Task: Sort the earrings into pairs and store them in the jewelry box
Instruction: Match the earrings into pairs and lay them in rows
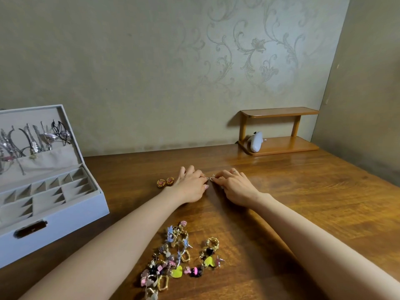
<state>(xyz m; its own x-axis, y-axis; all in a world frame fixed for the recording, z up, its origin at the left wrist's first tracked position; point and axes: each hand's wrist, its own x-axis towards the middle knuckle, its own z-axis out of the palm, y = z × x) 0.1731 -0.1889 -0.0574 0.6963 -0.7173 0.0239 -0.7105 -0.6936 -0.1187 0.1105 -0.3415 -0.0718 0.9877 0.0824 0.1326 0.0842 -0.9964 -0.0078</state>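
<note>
Glossy varnished wood, grain plain, across the surface (303, 202). At 9 o'clock, matt pale covering on the jewelry box (65, 224), soft matt cloth lining inside. At 6 o'clock, shiny gold-toned metal and glossy coloured plastic among the earrings (179, 254). At 2 o'clock, smooth polished wood on the shelf (281, 146).

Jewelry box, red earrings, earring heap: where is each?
jewelry box (71, 219): head view, front wall.
red earrings (161, 182): head view, left one's centre.
earring heap (177, 272): head view, yellow heart piece.
</note>
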